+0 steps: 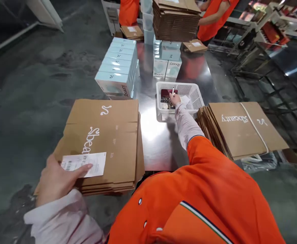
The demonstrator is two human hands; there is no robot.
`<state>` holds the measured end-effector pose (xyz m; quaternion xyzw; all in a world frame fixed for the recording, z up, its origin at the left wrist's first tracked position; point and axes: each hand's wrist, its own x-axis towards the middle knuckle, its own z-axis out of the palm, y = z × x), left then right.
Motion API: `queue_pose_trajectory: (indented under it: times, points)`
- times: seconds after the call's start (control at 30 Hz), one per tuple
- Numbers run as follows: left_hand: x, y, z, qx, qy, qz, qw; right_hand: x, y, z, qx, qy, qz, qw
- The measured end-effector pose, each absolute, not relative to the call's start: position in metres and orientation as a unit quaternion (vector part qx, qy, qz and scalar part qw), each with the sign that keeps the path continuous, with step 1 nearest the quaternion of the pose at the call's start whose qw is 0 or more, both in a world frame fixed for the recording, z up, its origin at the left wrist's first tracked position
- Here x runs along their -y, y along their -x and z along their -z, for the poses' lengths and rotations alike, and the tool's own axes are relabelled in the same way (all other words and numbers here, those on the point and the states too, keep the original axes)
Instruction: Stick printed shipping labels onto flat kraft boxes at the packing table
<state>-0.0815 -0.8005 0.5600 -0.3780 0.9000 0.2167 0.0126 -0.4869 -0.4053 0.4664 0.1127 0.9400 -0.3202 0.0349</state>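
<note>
While clamping label point(97, 162) to cartons point(123, 135), near left, w/ L hand point(57, 178), pinching white stick point(173, 91) w/ R hand point(175, 99), apart, in far basket point(196, 96). Prob. done placing label; see none on strapped bundle point(233, 127), right.

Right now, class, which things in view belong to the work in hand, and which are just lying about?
In hand:
label, touched by the left hand
carton stack beneath it
basket, with the right hand inside

Apparently lying about, untouched:
blue boxes
strapped cartons
</note>
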Motion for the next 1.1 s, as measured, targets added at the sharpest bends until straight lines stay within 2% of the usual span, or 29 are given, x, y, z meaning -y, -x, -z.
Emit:
queue_pose_trajectory:
  times: [0.1, 0.2, 0.3, 0.37, 0.43, 0.53, 0.63, 0.73, 0.8, 0.93, 1.0, 1.1]
  points:
    - [0.778, 0.088, -0.568, -0.805, 0.472, -0.354, -0.062, 0.411, 0.469, -0.480, -0.950, -0.057, 0.308, -0.014]
    - [0.745, 0.105, -0.574, -0.745, 0.422, -0.487, -0.171, 0.444, 0.416, -0.513, -0.897, 0.177, 0.403, -0.034]
    - [0.710, 0.131, -0.579, -0.774, 0.291, -0.533, -0.180, 0.480, 0.340, -0.547, -0.760, 0.408, 0.496, 0.097]
    - [0.691, 0.144, -0.582, -0.783, 0.215, -0.555, -0.179, 0.493, 0.294, -0.557, -0.696, 0.478, 0.516, 0.143]
    - [0.678, 0.147, -0.584, -0.786, 0.175, -0.564, -0.182, 0.496, 0.259, -0.556, -0.683, 0.460, 0.546, 0.156]
    - [0.669, 0.135, -0.583, -0.793, 0.148, -0.567, -0.164, 0.487, 0.220, -0.545, -0.691, 0.312, 0.633, 0.157]
    - [0.669, 0.109, -0.576, -0.779, 0.099, -0.609, -0.110, 0.473, 0.176, -0.537, -0.686, 0.180, 0.689, 0.149]
    - [0.674, 0.074, -0.566, -0.763, 0.026, -0.645, -0.043, 0.463, 0.117, -0.533, -0.686, 0.122, 0.704, 0.136]
    - [0.681, 0.045, -0.559, -0.767, -0.008, -0.642, 0.007, 0.462, 0.074, -0.531, -0.683, 0.102, 0.716, 0.106]
    - [0.703, -0.018, -0.553, -0.787, -0.081, -0.601, 0.116, 0.470, -0.004, -0.528, -0.686, 0.039, 0.726, -0.013]
    - [0.715, -0.049, -0.558, -0.823, -0.120, -0.551, 0.074, 0.478, -0.036, -0.530, -0.684, 0.011, 0.729, -0.020]
    - [0.725, -0.097, -0.571, -0.864, -0.100, -0.486, -0.087, 0.496, -0.071, -0.536, -0.686, -0.004, 0.727, -0.029]
